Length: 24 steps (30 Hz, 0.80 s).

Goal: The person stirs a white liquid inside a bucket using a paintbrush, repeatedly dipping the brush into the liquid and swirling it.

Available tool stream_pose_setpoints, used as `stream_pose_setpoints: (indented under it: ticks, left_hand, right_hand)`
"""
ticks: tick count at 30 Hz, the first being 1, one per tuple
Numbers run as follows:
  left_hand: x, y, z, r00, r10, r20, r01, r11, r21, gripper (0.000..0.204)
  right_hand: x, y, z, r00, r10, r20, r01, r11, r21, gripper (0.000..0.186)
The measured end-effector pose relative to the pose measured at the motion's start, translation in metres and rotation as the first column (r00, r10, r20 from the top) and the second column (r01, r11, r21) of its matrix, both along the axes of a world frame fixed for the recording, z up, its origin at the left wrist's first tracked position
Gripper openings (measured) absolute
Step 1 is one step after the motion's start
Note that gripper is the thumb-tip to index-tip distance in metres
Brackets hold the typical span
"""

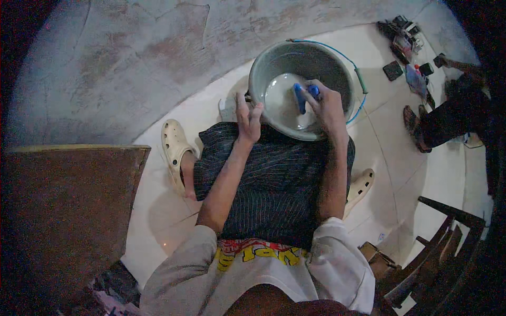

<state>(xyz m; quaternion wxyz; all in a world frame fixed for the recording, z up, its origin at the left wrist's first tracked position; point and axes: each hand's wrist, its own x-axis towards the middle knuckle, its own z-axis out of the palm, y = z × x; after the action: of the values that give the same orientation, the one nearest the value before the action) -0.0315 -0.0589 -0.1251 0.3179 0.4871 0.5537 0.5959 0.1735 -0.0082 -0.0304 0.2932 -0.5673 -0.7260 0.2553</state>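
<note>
Standing on the pale tiled floor [382, 152] near its edge along the patchy grey wall [153, 47], a grey bucket [287, 54] sits before the person's knees, its blue wire handle [329, 47] with a green grip swung out to the right. Cream clogs [175, 150] flank it nearer the person. Toward the floor's far right corner lie jumbled small dark items [403, 42], beside another person's sandal [412, 124] and dark trousers [456, 118]. A brown wooden panel [68, 205] takes up the left side; a dark wooden chair [450, 210] is at the lower right.

The right hand [329, 108] reaches over the bucket's mouth, its fingers bent round a blue tool [300, 100] and pinching it inside the bucket. The left hand [249, 118] touches the bucket's left rim, fingers partly spread; whether they clamp it I cannot tell.

The right hand covers part of the tool, so its exact kind is unclear. Glare blurs the bucket's contents, and the chair is cut off by the dark border.
</note>
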Motion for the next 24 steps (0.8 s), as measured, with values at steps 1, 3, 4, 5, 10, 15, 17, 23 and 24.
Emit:
stream_pose_setpoints:
  ticks: [1,3,4,5,10,15,17,23,24]
  left_hand:
    - [-0.002,0.0,0.001,0.999,-0.036,0.037,0.036,0.999,0.016,0.066]
    - [-0.004,0.002,-0.002,0.995,-0.071,0.072,0.068,0.997,0.038,0.067]
    - [-0.006,0.006,-0.01,1.0,-0.007,0.02,0.005,0.999,0.054,0.067]
    - [-0.008,0.008,-0.017,0.998,0.058,-0.03,-0.055,0.996,0.074,0.067]
    - [0.005,0.009,-0.019,0.999,0.026,0.035,-0.029,0.996,0.089,0.063]
    - [-0.006,0.003,-0.008,0.999,-0.04,-0.017,0.041,0.997,0.065,0.057]
    - [0.0,0.005,-0.004,0.999,0.022,-0.041,-0.017,0.994,0.104,0.057]
    - [-0.008,0.006,-0.014,1.0,-0.004,-0.006,0.004,0.995,0.097,0.061]
    - [-0.009,0.006,-0.017,1.0,0.004,-0.009,-0.003,0.995,0.098,0.061]
  right_hand:
    - [-0.002,-0.001,0.003,0.999,0.047,0.006,-0.047,0.999,-0.021,0.03]
    - [-0.005,-0.002,0.01,0.995,0.098,0.011,-0.097,0.995,-0.036,0.028]
    - [-0.006,-0.002,0.013,0.993,0.117,-0.015,-0.118,0.988,-0.096,0.027]
    - [-0.007,-0.003,0.016,0.99,0.134,-0.041,-0.139,0.978,-0.154,0.026]
    - [0.015,0.004,-0.014,0.99,0.112,0.081,-0.098,0.983,-0.157,0.037]
    - [0.001,0.004,-0.018,0.981,0.132,0.142,-0.117,0.987,-0.108,0.028]
    - [0.011,0.002,-0.017,0.985,0.16,0.067,-0.156,0.985,-0.07,0.026]
    - [0.0,-0.002,0.003,0.968,0.218,-0.127,-0.231,0.967,-0.103,0.026]
    - [0.0,-0.002,0.002,0.969,0.206,-0.137,-0.215,0.975,-0.055,0.027]
